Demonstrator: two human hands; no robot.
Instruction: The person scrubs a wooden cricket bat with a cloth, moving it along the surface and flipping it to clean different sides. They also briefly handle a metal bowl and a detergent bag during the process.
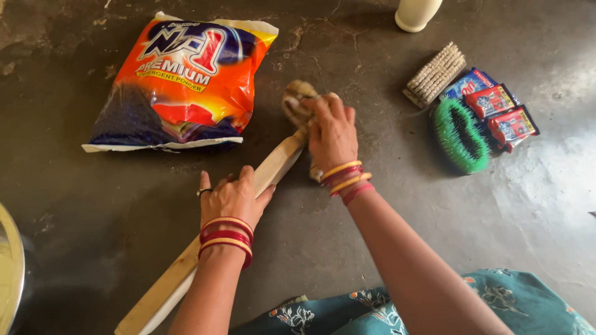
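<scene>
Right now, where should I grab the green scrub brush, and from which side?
Grip the green scrub brush across its narrow width, from above. It lies flat, oval, bristles showing. Its near-left edge is free; sachets crowd the right side, and the beige brush lies just beyond.

bright daylight from right | floor (546,186) glare | sharp focus
</scene>
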